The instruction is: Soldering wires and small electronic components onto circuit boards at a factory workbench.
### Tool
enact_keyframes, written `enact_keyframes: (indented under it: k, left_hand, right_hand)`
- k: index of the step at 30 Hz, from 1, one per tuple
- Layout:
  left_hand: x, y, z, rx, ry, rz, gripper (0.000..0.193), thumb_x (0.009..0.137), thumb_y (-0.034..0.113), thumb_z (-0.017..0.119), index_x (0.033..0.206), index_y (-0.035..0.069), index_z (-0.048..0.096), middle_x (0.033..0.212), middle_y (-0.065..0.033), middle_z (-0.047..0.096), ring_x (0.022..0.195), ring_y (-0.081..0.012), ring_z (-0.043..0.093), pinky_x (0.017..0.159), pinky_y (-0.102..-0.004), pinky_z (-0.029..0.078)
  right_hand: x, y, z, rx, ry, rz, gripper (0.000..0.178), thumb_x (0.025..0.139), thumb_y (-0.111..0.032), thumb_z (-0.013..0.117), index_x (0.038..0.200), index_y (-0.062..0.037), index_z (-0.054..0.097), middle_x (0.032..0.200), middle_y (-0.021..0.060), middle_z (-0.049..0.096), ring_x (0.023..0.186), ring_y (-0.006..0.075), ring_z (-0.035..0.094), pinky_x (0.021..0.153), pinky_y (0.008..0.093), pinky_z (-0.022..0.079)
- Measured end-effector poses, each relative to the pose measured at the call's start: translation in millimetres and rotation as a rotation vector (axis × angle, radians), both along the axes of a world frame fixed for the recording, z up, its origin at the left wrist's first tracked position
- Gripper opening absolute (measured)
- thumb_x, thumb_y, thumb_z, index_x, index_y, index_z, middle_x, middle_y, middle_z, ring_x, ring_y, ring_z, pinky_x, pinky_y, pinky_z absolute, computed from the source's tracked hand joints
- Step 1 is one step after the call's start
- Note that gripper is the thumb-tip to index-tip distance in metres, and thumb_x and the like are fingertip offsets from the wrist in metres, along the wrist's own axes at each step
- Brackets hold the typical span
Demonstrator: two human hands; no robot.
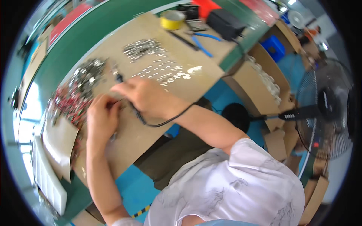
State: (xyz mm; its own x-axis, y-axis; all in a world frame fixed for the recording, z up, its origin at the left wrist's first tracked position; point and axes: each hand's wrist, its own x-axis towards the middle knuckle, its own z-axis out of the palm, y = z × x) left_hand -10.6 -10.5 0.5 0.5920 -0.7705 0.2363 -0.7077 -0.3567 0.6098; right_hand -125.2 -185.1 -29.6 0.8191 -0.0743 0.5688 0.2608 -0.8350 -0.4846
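My right hand (pixel 145 96) is closed around a slim corded tool (pixel 119 78) with a dark collar and a pale metal front end. It resembles a soldering iron, but motion blur hides its exact kind. Its black cord (pixel 162 123) hangs below the hand and loops up over my right forearm. Close by on the left, my left hand (pixel 102 116) has its fingertips pinched together; whatever they hold is too hidden to name. Beyond that hand lies a heap of small silvery metal parts (pixel 86 75), running into a pile of red-and-silver pieces (pixel 69 103).
Rows of small shiny parts (pixel 162 71) lie on the tan board (pixel 196 88). Yellow tape (pixel 172 20), blue-handled tool (pixel 203 45) and black box (pixel 225 24) sit at the back. An open carton (pixel 245 86) and a fan (pixel 326 105) stand right; a white tray (pixel 49 180) left.
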Motion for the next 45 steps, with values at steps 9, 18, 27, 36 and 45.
enact_keyframes:
  k: [9,18,27,36,45]
  left_hand:
    - [0,-4,0,-0.037,-0.043,-0.023,0.009,0.088,0.004,0.074,0.093,-0.003,0.071,0.089,-0.0184,0.069,0.079,-0.0332,0.068,0.073,-0.041,0.054]
    - [-3,-5,-7,-0.014,-0.071,0.003,0.015,0.09,0.013,0.075,0.092,-0.001,0.071,0.091,-0.0193,0.07,0.086,-0.0384,0.069,0.077,-0.0459,0.054]
    - [-3,-1,-6,-0.008,-0.112,0.027,0.014,0.09,0.011,0.075,0.091,-0.002,0.071,0.09,-0.018,0.07,0.086,-0.0383,0.069,0.077,-0.0467,0.055]
    - [-5,-5,-4,0.031,-0.045,0.045,0.013,0.089,0.014,0.072,0.091,0.001,0.075,0.096,-0.0192,0.072,0.095,-0.04,0.07,0.086,-0.0493,0.056]
    - [-5,-5,-4,0.048,-0.025,0.049,0.012,0.089,0.013,0.072,0.091,0.001,0.074,0.095,-0.018,0.072,0.095,-0.0392,0.07,0.086,-0.0495,0.056]
  right_hand:
    - [-7,-2,1,-0.052,-0.02,-0.042,0.042,0.091,-0.006,0.062,0.133,-0.0116,0.065,0.096,0.0137,0.068,0.095,0.0363,0.068,0.084,0.0475,0.058]
    - [-34,-8,12,0.114,-0.14,-0.017,0.043,0.102,-0.015,0.07,0.144,-0.0055,0.062,0.097,0.0108,0.077,0.08,0.0217,0.075,0.069,0.0308,0.059]
    - [-71,-9,13,0.354,-0.089,-0.007,0.022,0.099,-0.003,0.068,0.118,0.006,0.074,0.084,0.0132,0.076,0.062,0.0131,0.073,0.06,0.0249,0.058]
    - [-62,-10,15,0.28,-0.065,-0.037,0.018,0.095,-0.001,0.072,0.113,0.0035,0.076,0.081,0.0094,0.076,0.062,0.0122,0.073,0.057,0.0237,0.056]
    - [-59,-11,15,0.257,-0.088,-0.011,0.018,0.095,-0.001,0.073,0.112,0.0028,0.077,0.083,0.0098,0.077,0.062,0.0115,0.072,0.057,0.0231,0.055]
